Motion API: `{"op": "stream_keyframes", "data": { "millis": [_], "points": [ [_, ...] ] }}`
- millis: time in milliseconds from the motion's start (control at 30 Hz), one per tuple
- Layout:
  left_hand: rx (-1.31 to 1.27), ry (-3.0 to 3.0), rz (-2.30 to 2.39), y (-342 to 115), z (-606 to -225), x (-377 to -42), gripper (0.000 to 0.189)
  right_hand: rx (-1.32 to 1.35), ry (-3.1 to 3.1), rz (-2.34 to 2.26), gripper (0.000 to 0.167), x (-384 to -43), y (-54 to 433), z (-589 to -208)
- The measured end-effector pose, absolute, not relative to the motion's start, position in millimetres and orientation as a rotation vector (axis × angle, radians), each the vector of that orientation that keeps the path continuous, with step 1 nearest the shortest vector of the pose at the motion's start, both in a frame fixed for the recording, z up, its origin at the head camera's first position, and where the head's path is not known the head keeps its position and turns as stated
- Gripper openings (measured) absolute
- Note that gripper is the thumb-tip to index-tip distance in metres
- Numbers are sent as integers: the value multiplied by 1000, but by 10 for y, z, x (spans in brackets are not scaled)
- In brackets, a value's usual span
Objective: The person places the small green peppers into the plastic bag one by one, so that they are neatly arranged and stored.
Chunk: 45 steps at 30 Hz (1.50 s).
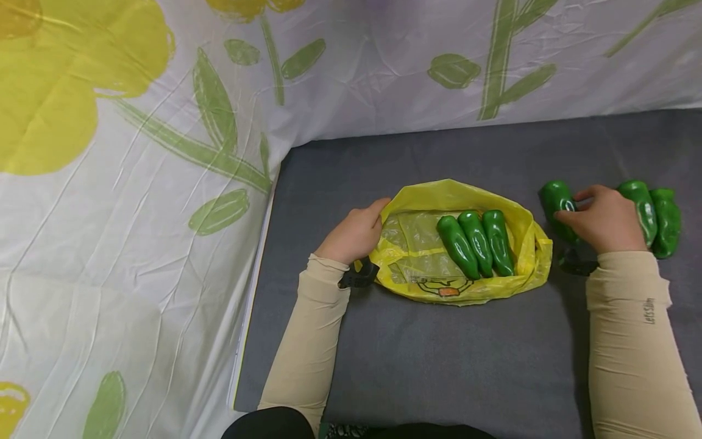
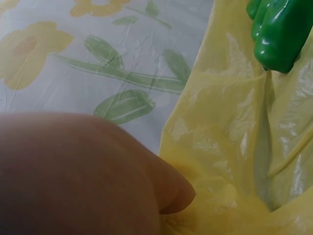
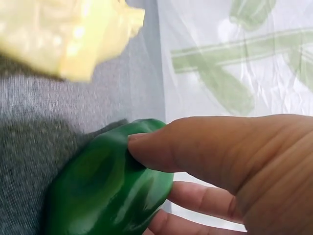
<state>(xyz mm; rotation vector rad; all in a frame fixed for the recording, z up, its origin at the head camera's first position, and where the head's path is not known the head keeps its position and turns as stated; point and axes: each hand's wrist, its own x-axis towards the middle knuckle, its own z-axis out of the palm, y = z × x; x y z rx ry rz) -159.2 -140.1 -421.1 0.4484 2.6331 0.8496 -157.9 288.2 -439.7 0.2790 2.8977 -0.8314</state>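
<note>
A yellow plastic bag (image 1: 460, 192) lies spread wide at its mouth, with three glossy green peppers (image 1: 476, 245) side by side toward its right end. My left hand (image 1: 353, 233) pinches the bag's left rim; in the left wrist view the thumb (image 2: 176, 193) presses on the yellow film. To the right of the bag, my right hand (image 1: 610, 221) holds another green pepper (image 3: 107, 181) between thumb and fingers. The right wrist view shows the thumb on its top and two fingers along its side.
Two more green peppers (image 1: 666, 222) lie just right of my right hand on the dark grey tabletop (image 1: 455, 360). White flower-printed cloth (image 1: 378, 91) hangs behind the table, and more of it covers the left side.
</note>
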Motion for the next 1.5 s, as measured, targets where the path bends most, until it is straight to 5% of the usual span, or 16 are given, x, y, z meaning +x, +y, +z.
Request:
{"op": "stream_keyframes", "data": {
  "millis": [1033, 1500],
  "points": [
    [445, 2622, 841, -1399, -4202, -1587, 49, 366, 2914, -866, 69, -1494, 2612, -4061],
    [449, 2623, 848, -1399, -4200, -1586, 48, 140, 2948, -927, 70, -1344, 2306, -3842]
  ]
}}
